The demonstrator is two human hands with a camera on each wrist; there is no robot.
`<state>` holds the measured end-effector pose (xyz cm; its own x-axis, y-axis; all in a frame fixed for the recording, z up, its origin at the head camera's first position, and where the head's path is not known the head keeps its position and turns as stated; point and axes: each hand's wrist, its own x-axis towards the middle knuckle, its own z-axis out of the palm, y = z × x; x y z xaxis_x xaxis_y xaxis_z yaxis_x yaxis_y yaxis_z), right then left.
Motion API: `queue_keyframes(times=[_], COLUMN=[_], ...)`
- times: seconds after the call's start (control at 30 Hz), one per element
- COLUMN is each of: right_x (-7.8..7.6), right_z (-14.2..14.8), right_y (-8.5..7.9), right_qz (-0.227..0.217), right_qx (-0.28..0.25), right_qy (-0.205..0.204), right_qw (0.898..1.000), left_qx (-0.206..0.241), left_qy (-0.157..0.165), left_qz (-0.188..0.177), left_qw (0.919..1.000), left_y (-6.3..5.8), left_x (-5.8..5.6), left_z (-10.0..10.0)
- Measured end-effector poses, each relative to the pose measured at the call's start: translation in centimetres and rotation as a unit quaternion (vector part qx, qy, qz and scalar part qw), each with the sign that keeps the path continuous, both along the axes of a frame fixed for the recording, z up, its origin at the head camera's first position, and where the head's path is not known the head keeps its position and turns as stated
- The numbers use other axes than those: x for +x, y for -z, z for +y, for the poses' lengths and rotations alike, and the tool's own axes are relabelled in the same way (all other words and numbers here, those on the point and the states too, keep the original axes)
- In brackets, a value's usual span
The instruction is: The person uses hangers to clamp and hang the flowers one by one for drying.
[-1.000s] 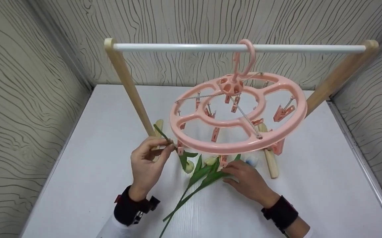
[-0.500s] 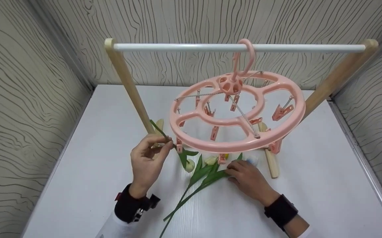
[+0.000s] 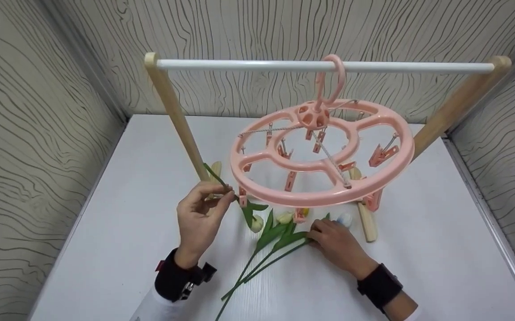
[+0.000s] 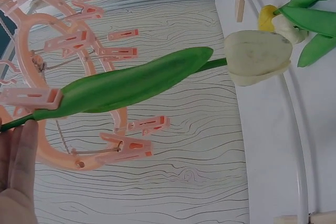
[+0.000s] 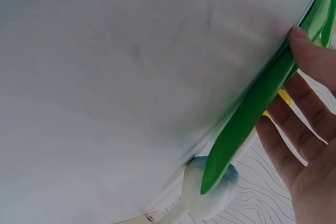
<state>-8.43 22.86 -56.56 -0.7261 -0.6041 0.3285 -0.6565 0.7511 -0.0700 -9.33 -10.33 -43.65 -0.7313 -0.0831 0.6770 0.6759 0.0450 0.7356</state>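
My left hand (image 3: 201,218) pinches the stem of a white tulip (image 4: 258,57), right beside a pink clip (image 4: 31,98) on the near left rim of a round pink clip hanger (image 3: 293,198). The clip overlaps the stem at the base of the leaf. This tulip hangs head down, its stem end poking up past my fingers. Low at the table, my right hand (image 3: 339,245) holds a blue-and-white tulip (image 5: 210,187) between thumb and fingers, by its stem and green leaf (image 5: 252,108). Several other tulips, one with a cream head (image 3: 285,217), lie beside it with stems crossing.
The hanger hooks over a white rod (image 3: 239,65) between wooden posts (image 3: 175,116). More pink clips (image 3: 382,156) dangle below its rings. A wooden foot (image 3: 366,220) of the stand lies right of my right hand. Wood-patterned walls enclose the white table (image 3: 119,232).
My right hand has shifted slightly right with the blue-and-white tulip, whose stem now shows apart from the others. My left hand rose slightly and stays at the clip.
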Motion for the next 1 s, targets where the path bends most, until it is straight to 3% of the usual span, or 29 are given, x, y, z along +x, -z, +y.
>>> queue_keyframes(times=[0.2, 0.47, 0.63, 1.0], right_x=[0.1, 0.2, 0.7, 1.9], right_z=[0.1, 0.5, 1.0, 1.6], right_y=[0.2, 0.0, -0.6, -1.8], right_qz=[0.030, 0.032, 0.036, -0.002], right_qx=[0.015, 0.019, 0.002, -0.070], right_qy=[0.003, -0.002, -0.005, 0.000], right_qw=[0.999, 0.999, 0.999, 0.998], left_qx=[0.007, 0.008, 0.009, 0.003], left_qy=[0.009, 0.010, 0.010, 0.009], left_qz=[-0.006, -0.005, -0.009, -0.021], left_qw=[0.9999, 0.9999, 0.9999, 0.9997], left_y=[0.0, -0.1, -0.1, 0.2], left_x=[0.1, 0.0, 0.0, 0.3], left_z=[0.1, 0.3, 0.4, 0.6])
